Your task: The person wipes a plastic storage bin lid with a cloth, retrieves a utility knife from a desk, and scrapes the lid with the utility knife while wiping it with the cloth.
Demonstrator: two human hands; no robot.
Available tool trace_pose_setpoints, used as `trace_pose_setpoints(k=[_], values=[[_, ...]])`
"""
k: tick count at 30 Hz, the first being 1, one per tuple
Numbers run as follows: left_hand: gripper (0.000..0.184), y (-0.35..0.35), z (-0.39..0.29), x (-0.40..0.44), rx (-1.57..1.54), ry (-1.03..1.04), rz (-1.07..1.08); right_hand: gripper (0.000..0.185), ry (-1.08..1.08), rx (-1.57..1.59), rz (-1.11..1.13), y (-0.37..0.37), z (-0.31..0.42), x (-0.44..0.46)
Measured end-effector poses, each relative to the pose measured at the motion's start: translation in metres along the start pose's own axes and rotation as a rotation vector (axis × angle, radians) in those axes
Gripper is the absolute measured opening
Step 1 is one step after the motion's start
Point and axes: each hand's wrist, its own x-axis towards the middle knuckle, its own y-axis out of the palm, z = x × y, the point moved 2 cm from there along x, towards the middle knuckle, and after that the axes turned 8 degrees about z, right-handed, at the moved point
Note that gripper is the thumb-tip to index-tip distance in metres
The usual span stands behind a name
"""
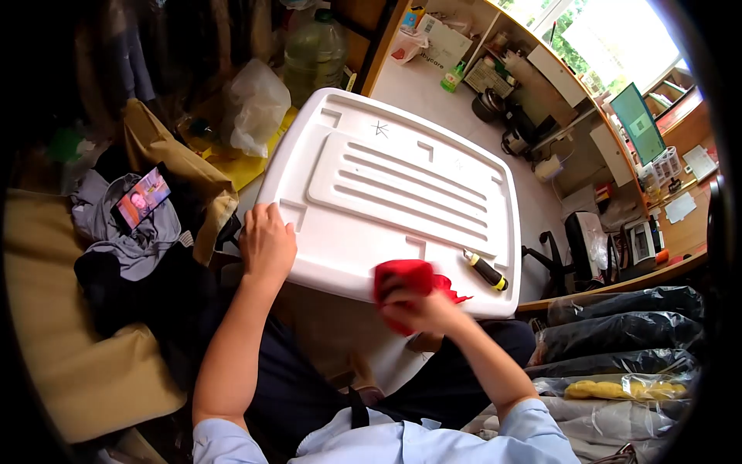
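Observation:
A large white plastic lid (309,185) with raised ribs lies tilted in front of me, over my knees. My left hand (267,246) grips its left corner, fingers over the rim. Near the front edge, my right hand (413,309) is closed around a crumpled red cloth (403,277), smeared by motion. Part of the red cloth trails to the right, close to the lid's surface. Just beyond it on the lid lies a hand tool (487,272) with a black and yellow handle and a metal tip. A dark star-like mark shows near the far left corner.
To the left, a phone (143,197) with a lit screen rests on grey clothing (147,240). Behind it are a white plastic bag (257,108) and a large clear bottle (315,50). Plastic-wrapped garments (622,340) are stacked at right, below a desk with a monitor (638,124).

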Motion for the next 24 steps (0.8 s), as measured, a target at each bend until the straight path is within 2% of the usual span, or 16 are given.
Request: trace_pose_setpoints(k=[2, 4, 6, 8, 9, 12, 13, 16, 18, 20, 22, 24], values=[[0.024, 0.001, 0.003, 0.004, 0.040, -0.076, 0.063, 0.014, -0.060, -0.099, 0.030, 0.037, -0.012, 0.025], [0.018, 0.007, 0.013, 0.018, 0.067, -0.137, 0.217, 0.029, -0.080, -0.074, 0.014, 0.048, -0.003, 0.067], [0.017, 0.008, 0.021, 0.024, 0.088, -0.163, 0.292, 0.050, 0.171, -0.145, 0.145, 0.073, -0.001, 0.112], [0.014, 0.007, 0.026, 0.026, 0.023, -0.095, 0.278, 0.064, -0.029, -0.205, 0.038, 0.083, 0.007, 0.144], [0.014, 0.007, 0.027, 0.025, -0.029, -0.110, 0.256, 0.066, -0.021, -0.236, -0.014, 0.089, 0.010, 0.148], [0.014, 0.007, 0.036, 0.017, -0.101, -0.047, 0.274, 0.067, -0.022, -0.262, -0.011, 0.082, -0.002, 0.129], [0.023, 0.002, 0.038, 0.017, -0.072, -0.039, 0.369, 0.066, 0.002, -0.267, -0.033, 0.079, -0.006, 0.114], [0.024, -0.012, 0.029, 0.012, -0.121, -0.035, 0.380, 0.068, 0.188, -0.350, -0.052, 0.067, -0.014, 0.064], [0.021, -0.001, 0.029, 0.012, -0.132, -0.006, 0.363, 0.067, 0.219, -0.373, -0.037, 0.063, -0.012, 0.053], [0.018, 0.007, 0.025, 0.011, 0.030, 0.034, 0.353, 0.067, 0.245, -0.386, -0.024, 0.057, -0.011, 0.060], [0.017, 0.008, 0.017, 0.008, 0.063, 0.039, 0.378, 0.065, 0.139, -0.294, 0.109, 0.059, -0.013, 0.089], [0.020, 0.006, 0.011, 0.005, 0.081, 0.004, 0.351, 0.062, -0.025, -0.189, 0.141, 0.066, -0.026, 0.128]])
